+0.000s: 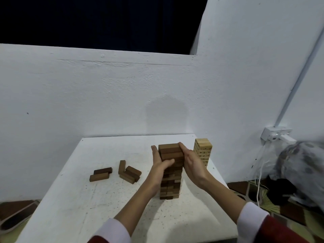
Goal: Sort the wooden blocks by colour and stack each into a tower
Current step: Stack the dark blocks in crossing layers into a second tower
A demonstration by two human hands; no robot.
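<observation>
The dark tower [171, 172] stands upright near the middle of the white table [73, 199], its long axis straight up, layers of brown blocks laid crosswise on one another. The upper layers look a little uneven, with some block ends sitting slightly out of line.

Both hands are on its upper part. The left hand [160, 163] lies flat against the left face, fingers straight and pointing up, the thumb reaching across the front of the blocks. The right hand [190, 160] presses the right face the same way, fingers extended up to the top edge. Neither hand curls round a block; the tower sits squeezed between two flat palms, its top level with the fingertips and its lower half bare below the wrists.

Just behind and to the right stands the pale tower [203, 151], also upright, close to the right hand and partly hidden by it. To the left, well apart from the dark tower, loose dark blocks lie flat on the table: a pair [100, 174] side by side, and a small cluster [129, 171] nearer the tower, pointing different ways.

Red sleeves [273, 228] with white cuffs [250, 216] cover the forearms. A white wall [105, 93] rises behind the table, and a white power socket [275, 135] with cables hangs at the right.
</observation>
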